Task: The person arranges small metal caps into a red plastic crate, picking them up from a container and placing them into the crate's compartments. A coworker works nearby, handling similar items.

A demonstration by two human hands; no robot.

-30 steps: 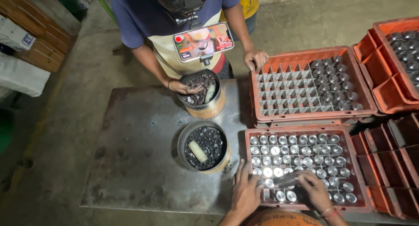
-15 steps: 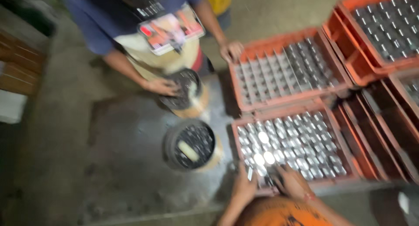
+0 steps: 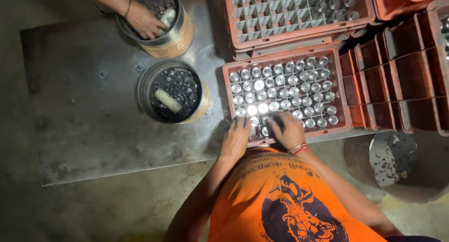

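A red divided crate [image 3: 343,90] on the metal table holds several shiny metal cylinders [image 3: 285,90] standing in its cells. My left hand [image 3: 236,138] lies on the crate's near edge, fingers spread onto the front row. My right hand [image 3: 287,132] is beside it, fingers curled down on a metal cylinder in the front row. Part of that row is hidden under both hands. My orange shirt fills the bottom of the view.
A round tin [image 3: 173,91] of small dark parts with a pale stick stands left of the crate. A co-worker's hand [image 3: 142,22] reaches into a second tin [image 3: 180,34]. A half-filled crate [image 3: 294,36] lies behind, empty red crates [image 3: 397,78] right, a basin [image 3: 397,162] lower right.
The view has swung closer and lower over the table. My hands stay at the crate's front row, now closer together. The co-worker's hand remains in the far tin.
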